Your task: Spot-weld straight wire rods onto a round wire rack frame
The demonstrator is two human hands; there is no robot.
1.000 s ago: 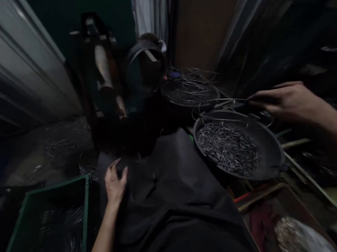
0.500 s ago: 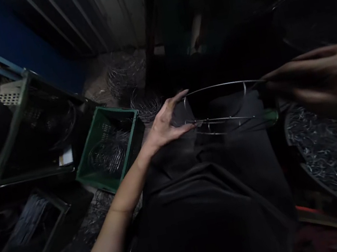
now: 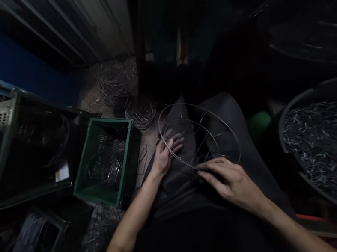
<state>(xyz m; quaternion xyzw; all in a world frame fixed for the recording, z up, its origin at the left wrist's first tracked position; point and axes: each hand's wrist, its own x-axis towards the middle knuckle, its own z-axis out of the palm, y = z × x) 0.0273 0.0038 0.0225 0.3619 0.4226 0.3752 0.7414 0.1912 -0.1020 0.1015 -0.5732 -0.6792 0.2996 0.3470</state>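
The person sits low in a dim, cramped corner, and the wire frame (image 3: 199,135) lies tilted across the dark cloth (image 3: 183,175) over the lap. It is a round hoop with thin spokes running toward a smaller inner ring, and resting it on the lap appears to give both hands a steady base.

The left hand (image 3: 165,157) grasps the hoop at its near-left rim, fingers curled over the wire where a spoke meets it. The right hand (image 3: 230,180) pinches the rim at the lower edge, thumb and fingertips closed on the wire. Holding it at two separated points seems to keep the springy ring from twisting.

Supplies are set within arm's reach on either side. To the right, a wide dark pan (image 3: 288,122) holds a heap of short metal pieces (image 3: 332,149), near the right arm. To the left, on the floor, a green crate (image 3: 127,150) contains coiled or finished wire shapes (image 3: 104,167), just beside the left knee. More wire rings (image 3: 122,86) are piled on the floor beyond the crate, before a corrugated metal wall (image 3: 88,23). A darker crate (image 3: 5,146) stands further left.

I can read no brand, label or writing anywhere; a pale slip (image 3: 62,173) by the darker crate is too dim to make out.
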